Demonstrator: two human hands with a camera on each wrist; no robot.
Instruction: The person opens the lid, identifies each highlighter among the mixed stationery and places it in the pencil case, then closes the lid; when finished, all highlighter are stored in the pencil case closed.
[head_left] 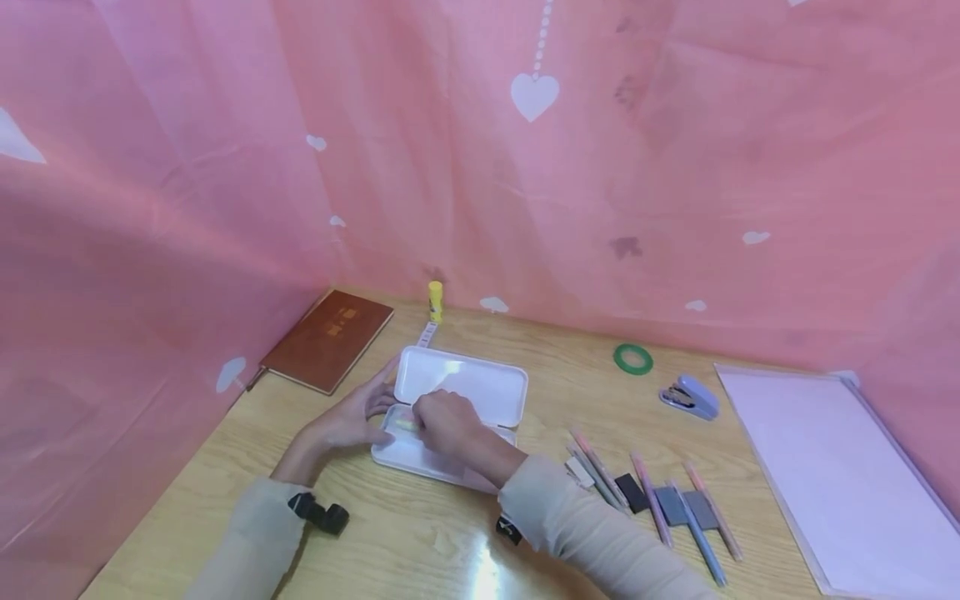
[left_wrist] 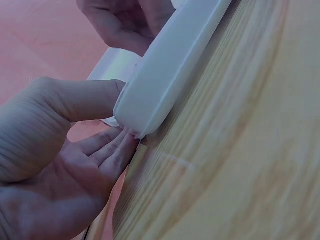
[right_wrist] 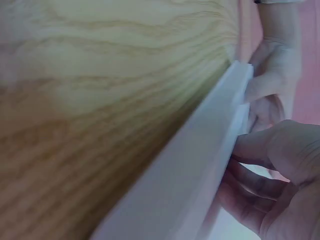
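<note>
An open white pencil case (head_left: pixel 427 461) lies on the table with its lid (head_left: pixel 487 392) tipped back. My left hand (head_left: pixel 352 417) grips the left end of the case. Its thumb (left_wrist: pixel 95 97) presses on the rim, while the other fingers reach beneath that corner. Inside the tray are the curled fingers of my right hand (head_left: pixel 450 422), in the right wrist view partly behind the front wall (right_wrist: pixel 185 165). A small pale yellow item (head_left: pixel 406 425) shows beside those fingers in the tray; I cannot tell whether they hold it.
Several pens (head_left: pixel 652 500) and small blocks, one black (head_left: pixel 632 493), lie to the right. Beyond them are a lavender stapler (head_left: pixel 690 397), a green tape roll (head_left: pixel 633 359) and a white board (head_left: pixel 840 467). A brown notebook (head_left: pixel 330 342) and a yellow glue stick (head_left: pixel 436 302) are at the back left.
</note>
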